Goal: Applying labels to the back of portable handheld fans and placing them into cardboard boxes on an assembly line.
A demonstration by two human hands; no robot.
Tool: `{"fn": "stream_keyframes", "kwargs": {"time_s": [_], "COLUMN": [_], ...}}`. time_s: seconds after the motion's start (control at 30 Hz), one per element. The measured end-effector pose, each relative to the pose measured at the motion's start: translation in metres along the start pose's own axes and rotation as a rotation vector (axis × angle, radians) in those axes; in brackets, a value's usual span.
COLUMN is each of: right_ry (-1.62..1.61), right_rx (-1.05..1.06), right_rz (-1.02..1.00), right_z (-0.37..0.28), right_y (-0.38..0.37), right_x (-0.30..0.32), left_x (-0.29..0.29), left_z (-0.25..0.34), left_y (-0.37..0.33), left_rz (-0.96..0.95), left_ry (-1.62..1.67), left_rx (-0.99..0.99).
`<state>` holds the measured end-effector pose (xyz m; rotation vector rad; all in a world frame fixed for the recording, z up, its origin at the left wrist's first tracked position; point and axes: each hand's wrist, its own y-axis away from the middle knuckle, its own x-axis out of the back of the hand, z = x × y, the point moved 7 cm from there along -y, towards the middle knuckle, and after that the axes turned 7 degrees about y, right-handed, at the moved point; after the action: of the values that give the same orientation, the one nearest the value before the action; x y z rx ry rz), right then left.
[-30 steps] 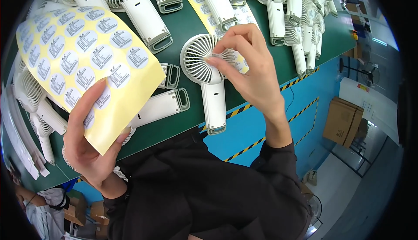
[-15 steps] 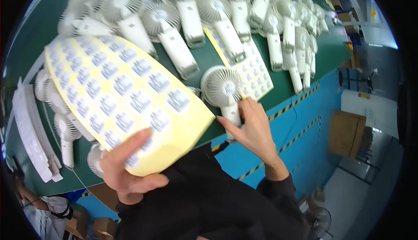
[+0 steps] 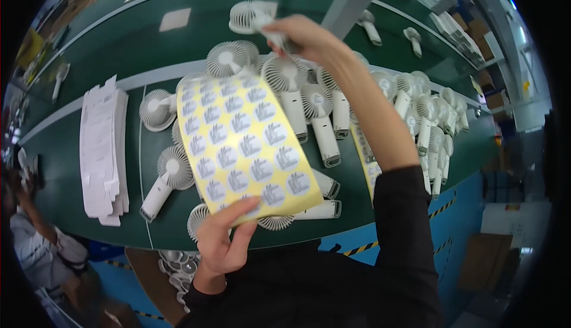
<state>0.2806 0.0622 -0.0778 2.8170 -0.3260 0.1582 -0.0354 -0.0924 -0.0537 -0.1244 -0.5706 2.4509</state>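
Note:
My left hand point(image 3: 225, 241) pinches the near edge of a yellow-backed sheet of round stickers point(image 3: 250, 149) between thumb and fingers. The sheet hangs tilted over several white handheld fans and partly hides them. Stretched far forward, my right hand point(image 3: 306, 39) is closed round the handle of a white handheld fan point(image 3: 245, 18), slightly blurred, over the green strip beyond the table's grey rail. More handheld fans point(image 3: 324, 140) lie close together under and beside my right forearm. A second sticker sheet point(image 3: 364, 155) shows partly between them and my sleeve.
A stack of long white paper pieces point(image 3: 102, 155) lies at the left. A grey metal post point(image 3: 357, 3) rises beyond my right hand. Below the table edge stands a cardboard box point(image 3: 148, 268) with round white parts. A co-worker point(image 3: 41, 233) is at the far left.
My right hand has gone from the near table edge to the far strip, with a fan in its grip. The view has shifted, and the left hand still holds the sticker sheet.

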Motion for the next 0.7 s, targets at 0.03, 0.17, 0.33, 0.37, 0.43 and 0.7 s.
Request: {"fn": "stream_keyframes", "kwargs": {"time_s": [0.03,0.17,0.33,0.37,0.43,0.7], "right_ry": [-0.066,-0.085,0.726,0.674,0.612,0.911], "right_rx": [-0.028,0.021,0.527,0.606,0.72,0.899], "right_rz": [-0.011,0.213,0.584,0.445,0.238,0.096], "right_z": [0.003,0.02,-0.05,-0.062,-0.073,-0.04], "right_y": [-0.038,-0.115,-0.008,0.023,0.09,0.231], "right_x": [-0.003,0.011,0.003,-0.017,-0.046,-0.097], "left_x": [0.002,0.007,0.008,0.01,0.012,-0.006], "left_z": [0.005,-0.008,-0.017,-0.017,-0.017,-0.024], "left_y": [-0.007,-0.014,-0.025,-0.026,-0.025,-0.023], "left_rz": [-0.004,-0.007,-0.006,-0.015,-0.018,0.006], "left_ry": [-0.039,0.082,0.093,0.064,0.038,0.061], "left_rx": [0.0,0.099,0.13,0.11,0.097,0.078]}}
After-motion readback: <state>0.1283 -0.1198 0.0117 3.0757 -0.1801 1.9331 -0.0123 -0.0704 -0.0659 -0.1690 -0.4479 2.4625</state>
